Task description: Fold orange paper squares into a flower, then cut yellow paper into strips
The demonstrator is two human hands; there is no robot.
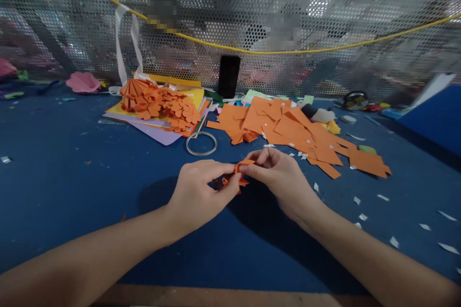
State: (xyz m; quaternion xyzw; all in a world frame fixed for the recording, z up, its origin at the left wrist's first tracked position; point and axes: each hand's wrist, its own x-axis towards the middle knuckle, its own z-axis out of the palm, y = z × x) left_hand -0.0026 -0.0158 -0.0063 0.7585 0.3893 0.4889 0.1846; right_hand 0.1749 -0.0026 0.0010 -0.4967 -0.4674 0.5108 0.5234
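Note:
Between my two hands is a small folded orange paper piece (244, 167), held just above the blue table. My left hand (201, 187) pinches its left side between thumb and forefinger. The fingertips of my right hand (279, 172) are closed on its right side. Part of the paper is hidden behind the fingers, and loose folded bits show below them. A thin roll of tape, seen as a pale ring (201, 144), lies just beyond my left hand. Past my right hand spreads a loose pile of orange paper squares (288, 124).
Orange paper flowers (162, 103) rest on stacked coloured sheets (158, 135) at the back left. A dark phone (228, 76) leans against the perforated metal screen (201, 9). White scraps (363, 217) litter the right side, with a blue box-like object (435, 120) at the far right.

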